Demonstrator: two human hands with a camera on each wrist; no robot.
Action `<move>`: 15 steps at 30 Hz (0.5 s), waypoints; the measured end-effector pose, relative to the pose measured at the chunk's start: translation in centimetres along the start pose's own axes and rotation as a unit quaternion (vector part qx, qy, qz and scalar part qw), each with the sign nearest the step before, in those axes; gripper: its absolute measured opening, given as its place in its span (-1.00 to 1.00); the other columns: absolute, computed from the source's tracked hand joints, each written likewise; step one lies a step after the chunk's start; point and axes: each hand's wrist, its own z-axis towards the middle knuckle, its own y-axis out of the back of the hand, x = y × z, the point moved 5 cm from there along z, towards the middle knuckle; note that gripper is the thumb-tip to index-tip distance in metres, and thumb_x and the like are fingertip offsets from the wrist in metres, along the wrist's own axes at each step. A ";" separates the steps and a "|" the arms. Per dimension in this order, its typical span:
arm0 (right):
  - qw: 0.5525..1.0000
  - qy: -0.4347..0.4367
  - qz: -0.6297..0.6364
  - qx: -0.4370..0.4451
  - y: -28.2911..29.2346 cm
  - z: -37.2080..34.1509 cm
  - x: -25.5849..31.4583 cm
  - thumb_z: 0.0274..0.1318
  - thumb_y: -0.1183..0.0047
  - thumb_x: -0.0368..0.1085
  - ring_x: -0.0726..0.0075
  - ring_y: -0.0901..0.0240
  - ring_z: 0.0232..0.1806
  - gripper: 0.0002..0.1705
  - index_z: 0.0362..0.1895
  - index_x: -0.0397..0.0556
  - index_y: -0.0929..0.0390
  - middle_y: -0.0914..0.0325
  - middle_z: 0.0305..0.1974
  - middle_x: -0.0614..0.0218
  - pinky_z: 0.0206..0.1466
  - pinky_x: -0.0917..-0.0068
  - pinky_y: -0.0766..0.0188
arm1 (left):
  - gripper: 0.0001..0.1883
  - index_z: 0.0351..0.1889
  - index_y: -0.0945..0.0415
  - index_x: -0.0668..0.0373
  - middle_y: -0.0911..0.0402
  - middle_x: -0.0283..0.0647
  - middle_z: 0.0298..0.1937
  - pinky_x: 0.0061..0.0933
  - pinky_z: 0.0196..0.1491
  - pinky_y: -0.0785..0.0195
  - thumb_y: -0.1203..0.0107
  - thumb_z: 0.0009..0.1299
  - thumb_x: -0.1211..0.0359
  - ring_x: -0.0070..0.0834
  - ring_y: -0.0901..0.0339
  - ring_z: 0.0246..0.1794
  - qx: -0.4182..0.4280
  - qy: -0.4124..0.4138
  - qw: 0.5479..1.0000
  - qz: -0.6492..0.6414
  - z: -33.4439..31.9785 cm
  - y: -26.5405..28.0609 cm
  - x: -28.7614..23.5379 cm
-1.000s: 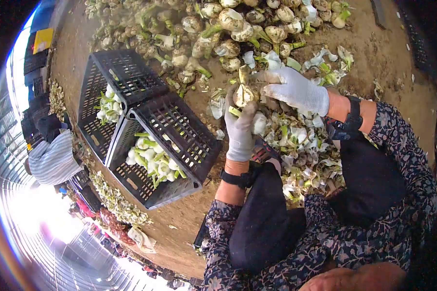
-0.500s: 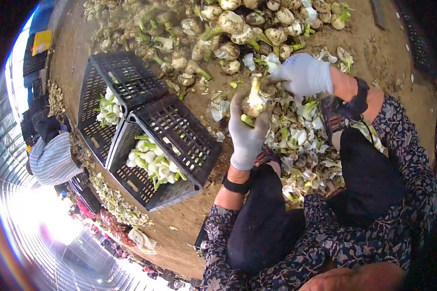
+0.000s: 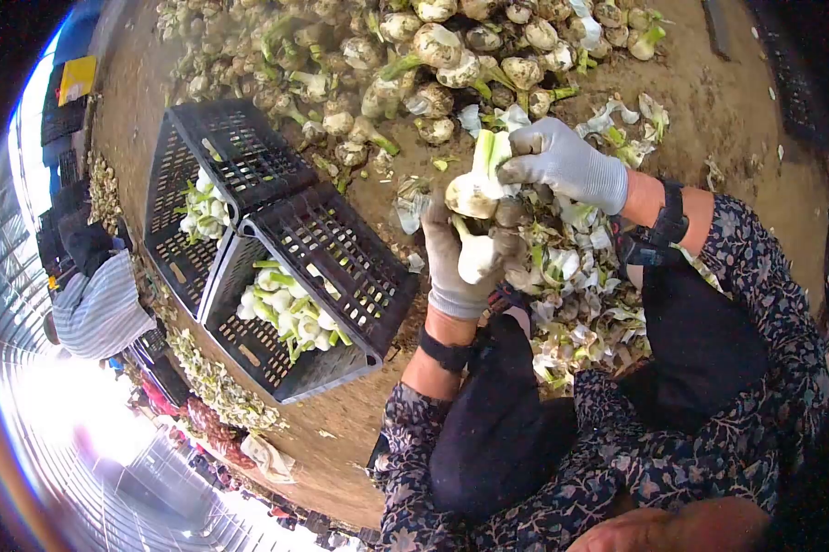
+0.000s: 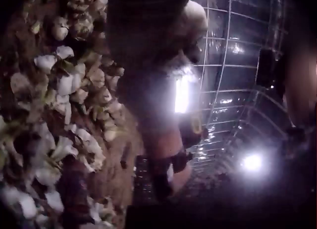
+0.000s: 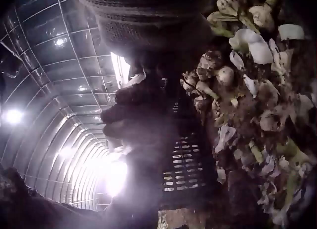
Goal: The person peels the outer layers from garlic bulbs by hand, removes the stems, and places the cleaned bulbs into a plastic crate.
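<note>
- Brown earthen floor (image 3: 732, 115) spreads beneath the work.
- Left hand's (image 3: 451, 276) grip curls round a clean white bulb (image 3: 476, 258); right hand's (image 3: 571, 167) grip pinches the stem of a second bulb (image 3: 471, 197) just above, seemingly part-cleaned.
- Shed skins (image 3: 562, 262) litter the floor below.
- Finished-looking bulbs (image 3: 290, 311) lie inside two black crates (image 3: 378, 262).
- Much seems left: soil-stained bulbs (image 3: 437, 44) heap beyond the hands.
</note>
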 end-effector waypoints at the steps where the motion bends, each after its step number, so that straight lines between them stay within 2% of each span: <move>1: 1.000 -0.030 -0.005 -0.005 0.1 -0.2 0.2 0.10 -0.17 -0.28 0.73 -0.37 -0.44 -0.78 -0.27 -0.20 -0.63 -0.55 -0.48 0.51 -0.38 0.65 -0.33 | -0.51 0.00 -0.40 0.18 -0.56 -0.11 -0.18 -0.40 -0.42 -0.51 0.12 0.43 -0.05 -0.42 -0.56 -0.40 -0.008 -0.018 1.000 0.015 0.3 0.5 -0.1; 2: 0.997 0.003 -0.082 -0.009 0.5 0.2 0.1 0.12 -0.13 -0.28 0.72 -0.38 -0.48 -0.78 -0.23 -0.18 -0.63 -0.55 -0.49 0.49 -0.43 0.66 -0.33 | -0.51 -0.04 -0.41 0.20 -0.56 -0.12 -0.16 -0.40 -0.39 -0.53 0.12 0.44 -0.07 -0.44 -0.57 -0.38 -0.017 -0.035 0.999 0.031 0.6 1.1 -0.1; 4: 0.995 0.037 -0.076 -0.051 0.4 0.7 -2.3 0.13 -0.11 -0.22 0.57 -0.44 -0.36 -0.69 -0.13 -0.18 -0.60 -0.59 -0.40 0.35 -0.27 0.51 -0.37 | -0.49 -0.01 -0.40 0.18 -0.56 -0.16 -0.17 -0.41 -0.39 -0.52 0.12 0.45 -0.09 -0.46 -0.56 -0.38 -0.094 -0.067 0.982 0.146 1.0 1.4 -0.4; 5: 0.994 0.052 -0.072 -0.071 0.6 0.8 -3.5 0.13 -0.10 -0.19 0.49 -0.47 -0.31 -0.64 -0.07 -0.18 -0.58 -0.61 -0.36 0.28 -0.20 0.44 -0.40 | -0.51 0.05 -0.38 0.17 -0.54 -0.24 -0.13 -0.46 -0.36 -0.52 0.08 0.46 -0.05 -0.49 -0.56 -0.32 -0.123 -0.120 0.960 0.220 0.4 0.6 -0.2; 6: 0.994 0.025 -0.103 -0.019 -0.1 -0.3 -0.9 0.14 -0.07 -0.18 0.40 -0.47 -0.30 -0.66 -0.08 -0.13 -0.58 -0.61 -0.35 0.23 -0.17 0.40 -0.38 | -0.52 0.07 -0.38 0.17 -0.53 -0.26 -0.11 -0.49 -0.34 -0.51 0.06 0.46 -0.03 -0.51 -0.56 -0.28 -0.135 -0.189 0.919 0.318 0.6 0.7 -0.1; 7: 0.953 0.191 -0.227 -0.061 -0.8 -0.4 -0.1 0.13 -0.07 -0.20 0.33 -0.46 -0.31 -0.69 -0.10 -0.10 -0.59 -0.60 -0.34 0.15 -0.17 0.38 -0.37 | -0.53 0.10 -0.37 0.17 -0.52 -0.28 -0.09 -0.52 -0.32 -0.51 0.03 0.46 0.00 -0.53 -0.55 -0.24 -0.146 -0.255 0.863 0.412 0.7 1.1 -0.3; 8: 0.957 0.161 -0.242 -0.009 -0.7 -0.3 -0.8 0.11 -0.08 -0.20 0.24 -0.48 -0.30 -0.68 -0.10 -0.10 -0.58 -0.60 -0.32 0.12 -0.16 0.35 -0.37 | -0.54 0.13 -0.35 0.16 -0.52 -0.28 -0.06 -0.55 -0.31 -0.51 0.04 0.47 0.03 -0.56 -0.54 -0.22 -0.155 -0.204 0.909 0.328 0.9 2.7 0.1; 9: 0.957 0.130 -0.256 0.041 -1.0 -0.4 -0.1 0.09 -0.09 -0.20 0.16 -0.50 -0.29 -0.68 -0.11 -0.10 -0.58 -0.60 -0.30 0.08 -0.16 0.32 -0.38 | -0.54 0.16 -0.32 0.17 -0.51 -0.26 -0.06 -0.54 -0.31 -0.52 0.02 0.46 0.05 -0.54 -0.54 -0.21 -0.155 -0.184 0.918 0.315 0.8 2.4 0.0; 11: 0.976 0.076 -0.188 0.084 -0.3 0.0 -0.5 0.06 -0.12 -0.21 0.14 -0.50 -0.35 -0.70 -0.17 -0.14 -0.58 -0.56 -0.36 0.11 -0.26 0.31 -0.38 | -0.52 0.21 -0.25 0.18 -0.50 -0.22 -0.04 -0.51 -0.31 -0.55 -0.03 0.45 0.11 -0.50 -0.56 -0.19 -0.152 -0.144 0.934 0.288 0.5 1.4 -0.7; 12: 0.981 0.049 -0.153 0.106 0.2 0.2 -0.9 0.04 -0.13 -0.22 0.13 -0.50 -0.37 -0.71 -0.20 -0.16 -0.58 -0.54 -0.39 0.13 -0.30 0.30 -0.37 | -0.55 0.21 -0.24 0.19 -0.52 -0.16 -0.06 -0.47 -0.32 -0.57 0.00 0.46 0.17 -0.46 -0.58 -0.24 -0.117 -0.116 0.955 0.248 0.1 0.2 -0.7; 13: 0.960 0.096 -0.255 0.062 1.0 0.2 -0.7 0.02 -0.13 -0.22 0.07 -0.48 -0.38 -0.72 -0.25 -0.16 -0.56 -0.52 -0.41 0.11 -0.31 0.29 -0.37 | -0.55 0.21 -0.24 0.20 -0.53 -0.15 -0.07 -0.47 -0.33 -0.57 0.00 0.45 0.19 -0.46 -0.59 -0.27 -0.107 -0.117 0.953 0.259 0.1 0.0 -0.9; 15: 0.875 0.185 -0.447 -0.028 2.4 0.1 -0.2 -0.02 -0.13 -0.21 -0.05 -0.46 -0.38 -0.74 -0.33 -0.15 -0.53 -0.47 -0.45 0.08 -0.33 0.26 -0.35 | -0.56 0.21 -0.24 0.20 -0.55 -0.12 -0.10 -0.46 -0.35 -0.57 -0.01 0.44 0.24 -0.44 -0.60 -0.31 -0.084 -0.120 0.948 0.281 0.3 -0.4 -1.0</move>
